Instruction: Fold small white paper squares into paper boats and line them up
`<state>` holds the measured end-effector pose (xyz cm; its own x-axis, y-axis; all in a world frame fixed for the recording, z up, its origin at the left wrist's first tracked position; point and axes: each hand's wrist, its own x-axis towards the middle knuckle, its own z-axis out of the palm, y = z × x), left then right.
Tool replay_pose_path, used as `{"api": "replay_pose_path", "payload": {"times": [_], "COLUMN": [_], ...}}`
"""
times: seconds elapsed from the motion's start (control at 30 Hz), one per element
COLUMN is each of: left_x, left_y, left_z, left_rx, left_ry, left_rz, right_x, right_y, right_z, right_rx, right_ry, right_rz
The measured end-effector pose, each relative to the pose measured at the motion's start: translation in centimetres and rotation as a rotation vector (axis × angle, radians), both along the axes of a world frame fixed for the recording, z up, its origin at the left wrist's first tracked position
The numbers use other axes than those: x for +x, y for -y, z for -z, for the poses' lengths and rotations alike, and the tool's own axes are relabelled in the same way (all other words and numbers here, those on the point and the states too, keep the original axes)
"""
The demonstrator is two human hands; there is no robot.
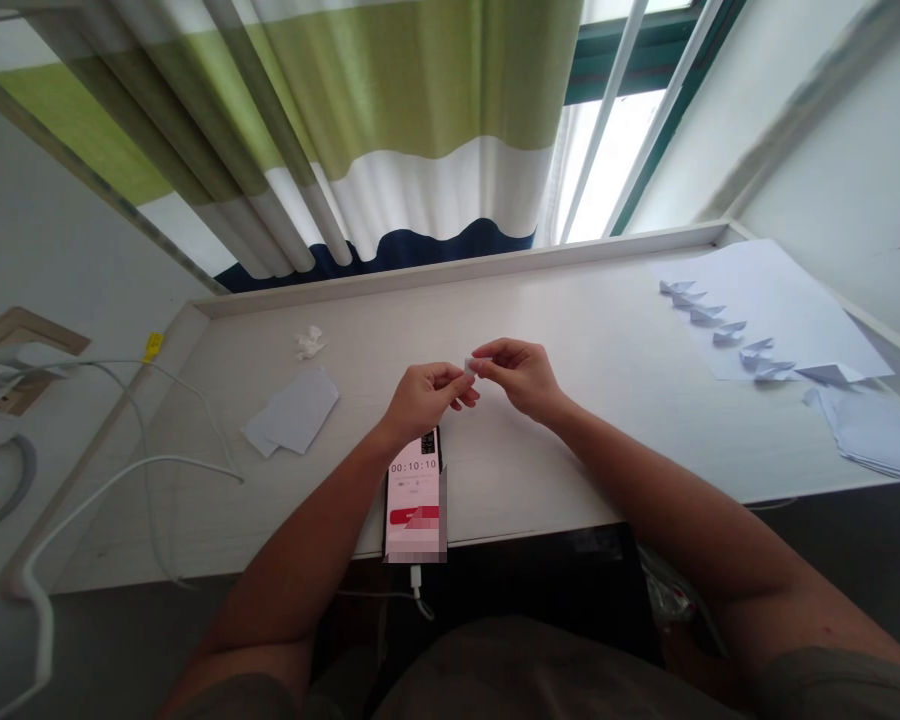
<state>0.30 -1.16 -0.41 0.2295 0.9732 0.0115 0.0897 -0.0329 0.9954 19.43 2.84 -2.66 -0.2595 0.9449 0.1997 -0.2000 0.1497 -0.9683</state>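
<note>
Between both hands, above the middle of the white desk (570, 460), is a small folded piece of white paper (471, 368). My left hand (427, 398) pinches its left side, thumb against forefinger, with the lower fingers curled beneath. From the other side my right hand (523, 378) grips it between thumb and fingertips. Most of the paper is hidden by the fingers, so its exact folded shape cannot be made out. Just below my left hand lies a phone (412, 490) with a lit screen showing a timer, a charging cable plugged into its lower end.
Several small folded paper shapes (706, 314) stand in a row on a large white sheet (780, 290) at the right. A paper stack (870, 430) lies nearer. Leftward are loose paper pieces (300, 410), a crumpled paper (310, 343) and white cables (142, 465). A raised rim (457, 270) borders the desk's back.
</note>
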Motion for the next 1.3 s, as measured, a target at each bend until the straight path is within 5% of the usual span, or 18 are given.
{"api": "replay_pose_path", "payload": {"times": [0.27,0.57,0.93,1.2,1.3], "left_x": [0.0,-0.2,0.1,-0.4,-0.3], "left_y": [0.0,0.1,0.2,-0.1,0.1], "left_z": [-0.4,-0.4,-0.4,-0.5,-0.6], "left_rx": [-0.036,-0.123,-0.003,-0.107,-0.059], "left_ry": [0.078,0.137,0.057,0.082,0.011], "left_rz": [-0.057,0.028,0.051,0.204,0.139], "right_x": [0.1,0.2,0.6,1.0,0.9], "right_y": [0.0,0.7,0.5,0.7,0.7], "right_z": [-0.4,-1.2,-1.7,-1.9,-1.7], "right_rx": [-0.047,-0.008,0.023,0.087,0.102], "right_ry": [0.012,-0.035,-0.006,0.112,0.142], "right_rz": [-0.095,-0.247,-0.270,-0.206,-0.172]}}
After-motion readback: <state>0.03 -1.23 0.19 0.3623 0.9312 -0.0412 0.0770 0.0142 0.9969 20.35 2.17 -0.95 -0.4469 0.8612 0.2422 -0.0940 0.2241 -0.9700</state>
